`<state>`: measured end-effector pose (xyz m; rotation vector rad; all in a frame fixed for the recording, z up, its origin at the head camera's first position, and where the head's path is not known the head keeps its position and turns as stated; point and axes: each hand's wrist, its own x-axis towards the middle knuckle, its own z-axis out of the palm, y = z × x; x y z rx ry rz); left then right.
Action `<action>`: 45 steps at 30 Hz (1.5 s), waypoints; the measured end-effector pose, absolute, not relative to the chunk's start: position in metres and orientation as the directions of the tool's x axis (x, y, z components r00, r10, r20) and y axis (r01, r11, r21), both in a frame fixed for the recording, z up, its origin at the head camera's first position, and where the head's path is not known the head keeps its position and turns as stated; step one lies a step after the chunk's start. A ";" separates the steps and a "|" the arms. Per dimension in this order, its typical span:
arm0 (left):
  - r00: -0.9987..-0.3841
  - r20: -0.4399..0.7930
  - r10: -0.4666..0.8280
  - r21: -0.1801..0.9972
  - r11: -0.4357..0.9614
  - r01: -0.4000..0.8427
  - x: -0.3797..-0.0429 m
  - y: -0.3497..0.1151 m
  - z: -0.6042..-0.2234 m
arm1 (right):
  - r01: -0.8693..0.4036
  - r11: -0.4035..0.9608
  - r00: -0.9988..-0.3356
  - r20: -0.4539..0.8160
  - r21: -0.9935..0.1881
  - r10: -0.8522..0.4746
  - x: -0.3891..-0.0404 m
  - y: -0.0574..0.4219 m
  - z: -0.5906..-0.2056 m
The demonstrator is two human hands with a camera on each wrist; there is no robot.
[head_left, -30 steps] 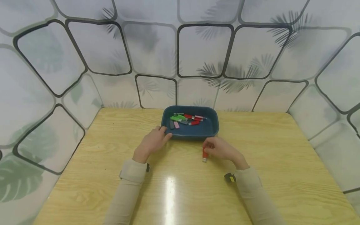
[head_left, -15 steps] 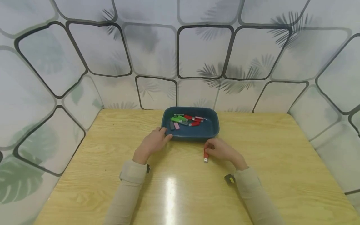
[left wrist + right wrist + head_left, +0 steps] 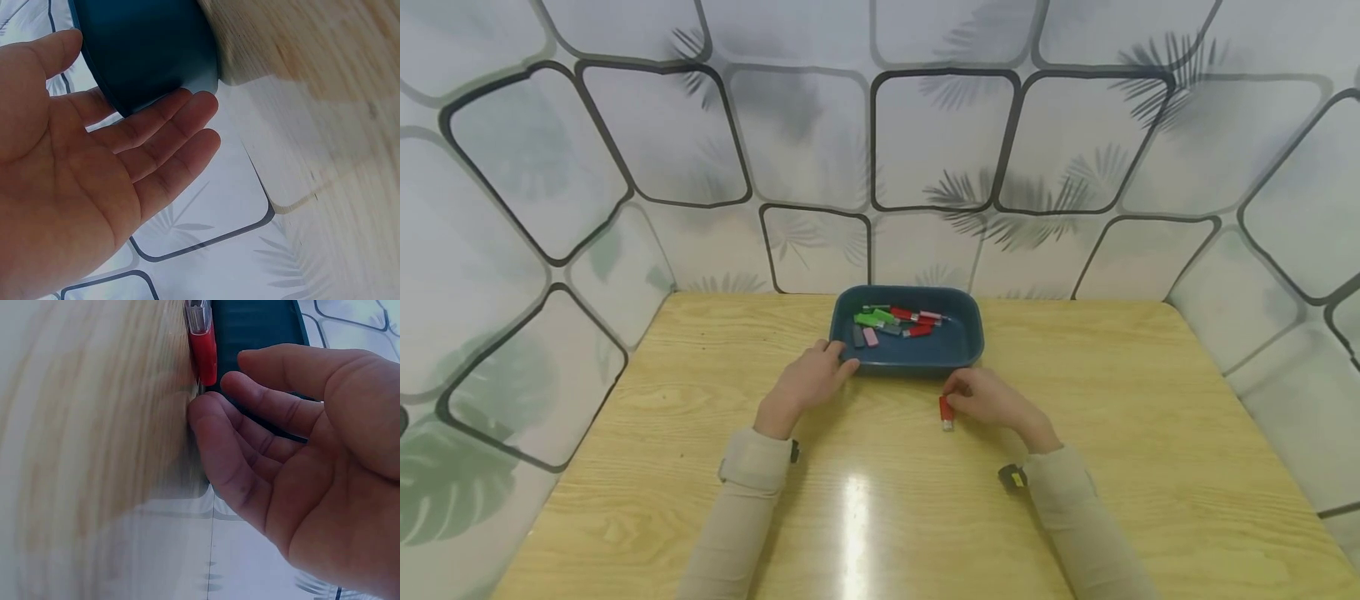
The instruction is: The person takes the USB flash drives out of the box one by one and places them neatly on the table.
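Note:
A red USB stick (image 3: 947, 414) lies on the table just in front of the dark blue tray (image 3: 917, 368), its metal plug towards me. Loosely bent fingers of my right hand (image 3: 992, 397) are right at its far end. In the right wrist view a narrow gap shows between the USB stick (image 3: 205, 359) and my thumb and fingertips. My left hand (image 3: 808, 379) rests on the tray's near left corner. The left wrist view has the thumb at the rim of the tray (image 3: 150, 50), the index fingertip hidden behind it, and the other fingers along the outer wall.
Inside the tray are several more USB sticks: green ones (image 3: 870, 320), red ones (image 3: 917, 332), grey ones (image 3: 859, 336) and pink ones (image 3: 870, 337). The wooden table (image 3: 700, 467) meets patterned walls (image 3: 820, 133) at the back and sides.
The red USB stick has shifted slightly and now lies by the right fingertips, after being pinched between thumb and fingers. The left hand has stayed at the tray's corner.

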<state>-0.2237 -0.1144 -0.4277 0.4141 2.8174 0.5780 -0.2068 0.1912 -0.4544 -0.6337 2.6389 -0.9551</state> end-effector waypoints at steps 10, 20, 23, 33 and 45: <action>-0.932 -0.160 0.324 0.421 0.877 0.233 -0.226 -0.115 -0.431 | -0.304 0.697 -0.871 -0.108 -0.649 -0.480 -0.205 0.192 -0.452; -0.931 -0.158 0.328 0.422 0.875 0.236 -0.224 -0.116 -0.428 | -0.344 0.677 -0.860 -0.071 -0.650 -0.505 -0.195 0.191 -0.430; -0.931 -0.157 0.328 0.418 0.876 0.239 -0.225 -0.116 -0.427 | -0.350 0.675 -0.869 -0.046 -0.649 -0.494 -0.193 0.190 -0.423; -0.938 -0.135 0.320 0.423 0.874 0.238 -0.225 -0.114 -0.432 | -0.366 0.682 -0.908 0.082 -0.633 -0.411 -0.200 0.190 -0.407; -0.941 -0.125 0.315 0.429 0.872 0.235 -0.222 -0.116 -0.432 | -0.369 0.778 -0.920 0.078 -0.509 -0.385 -0.256 0.175 -0.393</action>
